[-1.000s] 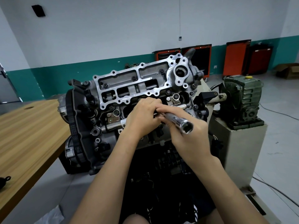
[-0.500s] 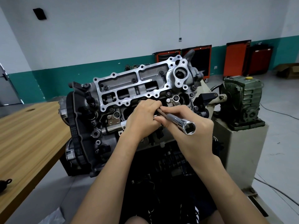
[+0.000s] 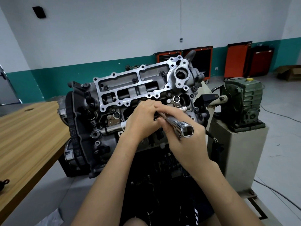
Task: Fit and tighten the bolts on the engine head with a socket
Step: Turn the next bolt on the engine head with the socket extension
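The engine head (image 3: pixel 135 90) is seen mounted on a stand in the middle of the view, tilted toward the camera, with a wooden desk (image 3: pixel 24 136) just beside it on the left and a green gearbox (image 3: pixel 242 101) on a grey pedestal (image 3: pixel 241 157) to its right. A bright, machined aluminium frame with ringed holes along its rim is shown on the upper part of the head. Darker cast metal, round ports and a chrome rail are visible below it. Several dark-headed bolts (image 3: pixel 106 87) are seated inside the frame, and a toothed black belt (image 3: pixel 71 126) is wrapped round the left end. The socket (image 3: pixel 176 123), a long polished chrome tube, is held in front of the lower middle of the head, and its open drive end is turned toward the camera. It is gripped by the right hand (image 3: pixel 189 147), whose thumb and fingers are curled round its shaft. Its far end is covered by the curled fingers of the left hand (image 3: pixel 140 123), which are closed over it against the head. Whether a bolt is also pinched there cannot be told, since that end is hidden by both hands. Orange tool cabinets (image 3: pixel 236 59) are lined along the back wall.
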